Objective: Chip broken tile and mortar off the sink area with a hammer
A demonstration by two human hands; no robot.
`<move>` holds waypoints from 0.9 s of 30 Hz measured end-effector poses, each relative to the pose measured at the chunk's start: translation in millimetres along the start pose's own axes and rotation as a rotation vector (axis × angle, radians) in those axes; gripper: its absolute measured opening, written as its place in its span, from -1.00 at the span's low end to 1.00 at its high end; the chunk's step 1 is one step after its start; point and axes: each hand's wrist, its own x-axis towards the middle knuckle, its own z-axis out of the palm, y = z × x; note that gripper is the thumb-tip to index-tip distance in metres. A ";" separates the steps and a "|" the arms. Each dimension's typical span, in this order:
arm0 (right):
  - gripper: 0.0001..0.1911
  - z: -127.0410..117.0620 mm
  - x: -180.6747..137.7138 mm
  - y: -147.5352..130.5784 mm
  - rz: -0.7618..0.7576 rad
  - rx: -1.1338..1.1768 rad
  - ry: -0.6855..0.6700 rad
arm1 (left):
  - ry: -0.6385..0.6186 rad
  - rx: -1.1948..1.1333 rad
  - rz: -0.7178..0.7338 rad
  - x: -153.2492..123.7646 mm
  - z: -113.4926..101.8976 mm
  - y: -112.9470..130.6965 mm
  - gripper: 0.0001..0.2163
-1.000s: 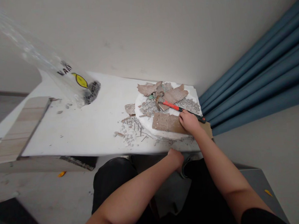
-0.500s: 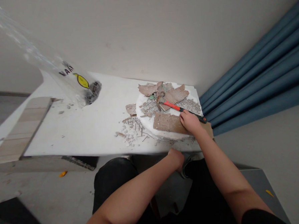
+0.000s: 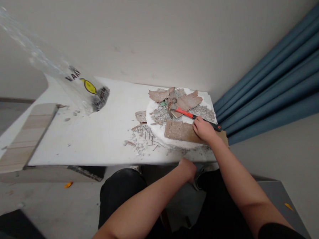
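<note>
My right hand [image 3: 203, 129] is closed around the handle of a claw hammer [image 3: 184, 113] with a red and black grip. The hammer's metal head rests among grey crumbs and torn brown board pieces [image 3: 189, 100] on a round white slab [image 3: 156, 132]. Beneath my right hand lies a long brown board strip [image 3: 178, 130], partly covered by it. My left hand [image 3: 188, 169] is curled closed at the table's front edge, below the slab. Its fingertips are turned out of sight, so whatever they may hold is hidden.
Nails and rubble [image 3: 147, 138] lie left of the slab on the white-covered table [image 3: 96, 137]. A clear plastic bag [image 3: 82, 84] with dark contents stands at the back left, near a wood-patterned plank [image 3: 29, 133]. Blue curtains [image 3: 274, 74] hang at the right.
The view has shifted very slightly. Both hands and the hammer keep the same places relative to the table.
</note>
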 end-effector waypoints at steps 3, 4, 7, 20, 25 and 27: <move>-0.68 1.6 0.8 -0.3 0.033 0.011 0.032 | 0.029 -0.026 0.007 1.3 1.6 0.1 -0.47; -0.69 1.6 0.6 0.4 0.010 0.027 0.035 | 0.028 -0.020 0.010 1.6 1.6 0.2 -0.46; -0.73 1.2 -0.6 3.8 -0.083 0.065 0.028 | 0.005 0.017 0.017 1.9 0.9 1.0 -0.45; -0.70 0.0 -1.2 5.3 -0.032 0.015 0.012 | 0.050 -0.013 0.022 9.0 5.6 0.1 -0.51; -0.67 -0.7 -0.3 0.5 0.018 -0.017 0.047 | 0.017 0.006 0.028 6.4 2.2 1.0 -0.47; -0.68 -3.3 -1.1 -2.1 0.030 0.006 0.051 | 0.008 0.005 0.028 6.8 1.5 0.9 -0.45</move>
